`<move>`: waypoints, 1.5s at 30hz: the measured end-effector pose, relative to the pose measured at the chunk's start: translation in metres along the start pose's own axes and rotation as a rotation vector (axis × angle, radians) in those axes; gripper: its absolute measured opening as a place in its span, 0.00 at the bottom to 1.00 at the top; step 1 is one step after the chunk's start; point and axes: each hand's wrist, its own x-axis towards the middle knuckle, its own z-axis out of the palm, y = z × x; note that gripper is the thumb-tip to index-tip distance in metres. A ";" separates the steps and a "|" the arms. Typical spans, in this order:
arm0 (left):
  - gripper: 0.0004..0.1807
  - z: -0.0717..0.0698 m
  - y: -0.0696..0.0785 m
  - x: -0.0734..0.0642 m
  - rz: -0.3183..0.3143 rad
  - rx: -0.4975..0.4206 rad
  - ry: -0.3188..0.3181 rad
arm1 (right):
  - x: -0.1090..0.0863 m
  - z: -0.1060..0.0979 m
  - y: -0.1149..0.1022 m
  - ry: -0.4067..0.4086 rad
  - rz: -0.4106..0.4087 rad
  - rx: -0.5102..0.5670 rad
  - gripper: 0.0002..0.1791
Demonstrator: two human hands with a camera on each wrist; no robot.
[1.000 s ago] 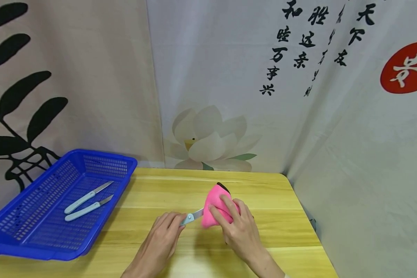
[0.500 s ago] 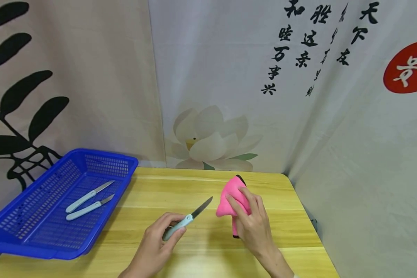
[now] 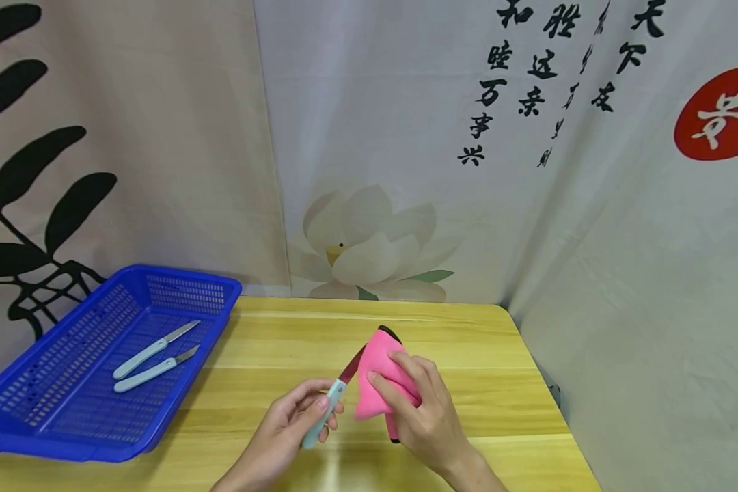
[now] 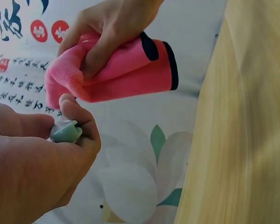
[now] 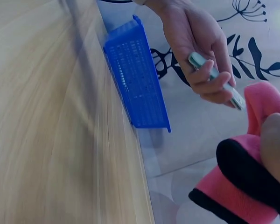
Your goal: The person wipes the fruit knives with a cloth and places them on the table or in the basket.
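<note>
Above the table my left hand [image 3: 295,417] grips a small knife by its pale blue handle [image 3: 324,414], the blade [image 3: 352,365] tilted up and to the right. My right hand [image 3: 429,410] holds a folded pink cloth [image 3: 378,372] with black edging, its fingers bunched into the fabric. The blade's tip is right at the cloth's left side, and the blade looks reddish there. In the left wrist view the handle end [image 4: 66,132] pokes out between thumb and fingers, below the cloth [image 4: 126,70]. The right wrist view shows the left fingers curled round the handle [image 5: 210,72].
A blue plastic basket [image 3: 150,437] stands at the left of the wooden table [image 3: 480,383]. Inside lie two similar knives, an upper one [image 3: 154,352] and a lower one [image 3: 154,374]. Printed curtains [image 3: 369,137] hang behind the table and along its right side.
The knife was partly covered by the cloth, then came out with its blade bare. Now the handle is turned more upright, and the cloth has moved back left against the blade.
</note>
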 end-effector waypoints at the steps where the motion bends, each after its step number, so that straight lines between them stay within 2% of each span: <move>1: 0.25 0.000 0.000 0.000 -0.005 0.004 -0.006 | 0.000 0.001 -0.001 -0.014 -0.025 -0.009 0.17; 4: 0.25 0.000 -0.002 -0.002 -0.008 0.012 -0.025 | -0.001 0.001 -0.006 -0.085 -0.073 -0.052 0.21; 9: 0.23 -0.001 -0.004 -0.003 0.024 0.040 -0.037 | -0.005 0.002 -0.013 -0.171 -0.088 -0.109 0.22; 14: 0.21 -0.002 -0.003 -0.003 0.055 0.069 -0.040 | -0.005 0.004 -0.012 -0.132 -0.096 -0.154 0.22; 18: 0.21 -0.003 0.000 -0.004 0.053 0.086 -0.033 | -0.004 0.004 -0.006 -0.115 -0.064 -0.181 0.22; 29: 0.22 -0.004 0.003 -0.005 0.043 0.074 -0.041 | -0.004 -0.004 0.012 -0.153 0.014 -0.220 0.25; 35: 0.22 -0.004 0.002 -0.006 0.032 0.084 -0.007 | -0.003 -0.010 0.017 -0.159 0.090 -0.222 0.24; 38: 0.22 -0.003 0.002 -0.006 0.026 0.089 0.021 | -0.001 -0.009 0.013 -0.130 0.064 -0.193 0.23; 41: 0.22 -0.002 0.002 -0.006 0.028 0.091 0.038 | 0.002 -0.005 0.004 -0.113 -0.002 -0.156 0.24; 45: 0.20 0.000 0.001 -0.005 0.050 0.104 0.040 | 0.003 0.002 -0.011 -0.137 -0.092 -0.110 0.22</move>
